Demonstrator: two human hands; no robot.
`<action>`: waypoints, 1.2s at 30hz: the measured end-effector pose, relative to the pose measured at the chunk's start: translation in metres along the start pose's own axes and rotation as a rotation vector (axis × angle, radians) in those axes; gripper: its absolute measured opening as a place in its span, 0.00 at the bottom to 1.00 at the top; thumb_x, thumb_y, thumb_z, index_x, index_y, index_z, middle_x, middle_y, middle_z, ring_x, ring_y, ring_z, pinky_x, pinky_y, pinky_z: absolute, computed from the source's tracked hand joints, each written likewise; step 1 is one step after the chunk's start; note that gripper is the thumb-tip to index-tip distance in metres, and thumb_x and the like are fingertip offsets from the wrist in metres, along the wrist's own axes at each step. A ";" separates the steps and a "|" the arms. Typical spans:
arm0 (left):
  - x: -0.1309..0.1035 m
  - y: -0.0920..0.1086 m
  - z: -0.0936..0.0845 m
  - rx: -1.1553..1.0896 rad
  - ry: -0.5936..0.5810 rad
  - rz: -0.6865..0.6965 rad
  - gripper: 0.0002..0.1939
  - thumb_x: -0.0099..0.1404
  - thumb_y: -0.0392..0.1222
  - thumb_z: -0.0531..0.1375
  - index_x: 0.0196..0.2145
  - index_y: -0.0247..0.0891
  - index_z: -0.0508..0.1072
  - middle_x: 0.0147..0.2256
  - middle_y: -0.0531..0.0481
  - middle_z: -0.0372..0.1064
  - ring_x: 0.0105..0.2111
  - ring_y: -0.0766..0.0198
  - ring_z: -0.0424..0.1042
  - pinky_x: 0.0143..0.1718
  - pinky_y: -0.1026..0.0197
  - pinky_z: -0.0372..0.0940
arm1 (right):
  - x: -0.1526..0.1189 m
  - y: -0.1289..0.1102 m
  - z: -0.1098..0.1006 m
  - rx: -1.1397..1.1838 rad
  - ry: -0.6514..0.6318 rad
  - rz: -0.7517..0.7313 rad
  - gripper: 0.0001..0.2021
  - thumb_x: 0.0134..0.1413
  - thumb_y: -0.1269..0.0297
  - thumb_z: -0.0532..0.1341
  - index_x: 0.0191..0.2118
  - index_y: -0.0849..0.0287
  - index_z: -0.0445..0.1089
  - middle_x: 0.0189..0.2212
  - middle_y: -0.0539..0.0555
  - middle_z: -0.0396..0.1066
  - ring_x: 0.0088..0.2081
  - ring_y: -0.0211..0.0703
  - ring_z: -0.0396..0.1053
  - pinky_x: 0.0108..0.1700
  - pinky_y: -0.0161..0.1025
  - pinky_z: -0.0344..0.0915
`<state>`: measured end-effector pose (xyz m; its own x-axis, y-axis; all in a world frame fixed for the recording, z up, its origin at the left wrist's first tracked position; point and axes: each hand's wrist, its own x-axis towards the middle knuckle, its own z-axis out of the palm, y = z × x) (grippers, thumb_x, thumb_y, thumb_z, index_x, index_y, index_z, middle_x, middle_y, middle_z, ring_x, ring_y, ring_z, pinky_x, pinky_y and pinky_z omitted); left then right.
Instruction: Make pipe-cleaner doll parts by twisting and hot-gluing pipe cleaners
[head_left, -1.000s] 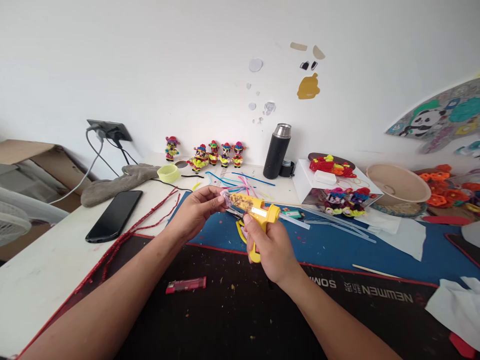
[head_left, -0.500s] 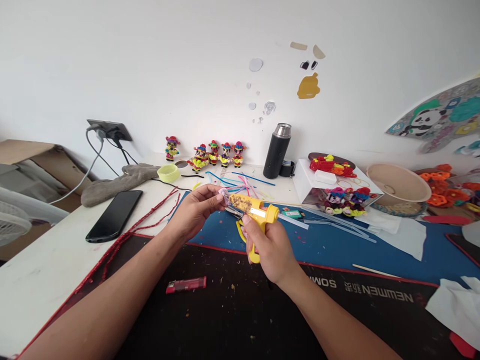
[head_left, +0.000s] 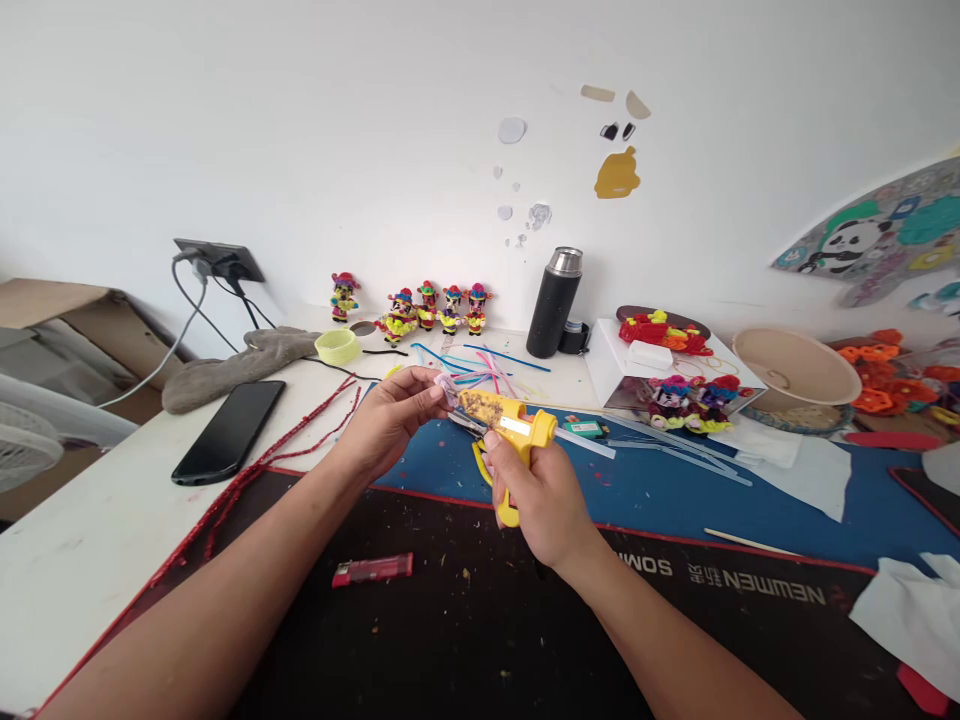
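A: How do the hands stand?

B: The left hand (head_left: 394, 415) pinches a small pale purple piece (head_left: 445, 385) between thumb and fingers, above the blue mat (head_left: 424, 462). Right of it, the yellow glue gun (head_left: 514, 420) points its nozzle at the piece; I can't tell whether they touch. The right hand (head_left: 546, 500) is wrapped around the gun's handle.

A: What could go wrong?

B: The left fingertips sit very near the nozzle, so a slip or a leftward tilt could burn them, if it's hot. Too hard a squeeze might flood the piece with glue.

A: And around them?

B: From the left: a phone (head_left: 228, 433), red stems (head_left: 259, 465), then a yellow-handled tool (head_left: 480, 464), partly hidden below the gun, where a lowered gun could knock it. Next, a black flask (head_left: 553, 310), then loose glue sticks (head_left: 682, 452), which could snag the gun's rear stick (head_left: 589, 443). Farther right, a beige bowl (head_left: 795, 362).
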<state>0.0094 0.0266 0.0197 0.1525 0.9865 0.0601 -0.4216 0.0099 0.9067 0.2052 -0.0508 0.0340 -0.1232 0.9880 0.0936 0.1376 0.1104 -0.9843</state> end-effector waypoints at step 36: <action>0.000 0.006 0.002 -0.032 0.036 0.013 0.15 0.52 0.41 0.79 0.34 0.35 0.82 0.31 0.48 0.79 0.30 0.66 0.76 0.35 0.66 0.72 | -0.001 -0.001 0.000 -0.035 -0.010 0.028 0.23 0.67 0.43 0.56 0.25 0.53 0.62 0.15 0.47 0.61 0.20 0.40 0.62 0.24 0.38 0.60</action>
<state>0.0082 0.0261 0.0262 0.1149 0.9918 0.0563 -0.4518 0.0017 0.8921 0.2047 -0.0519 0.0348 -0.1287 0.9896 0.0642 0.1758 0.0864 -0.9806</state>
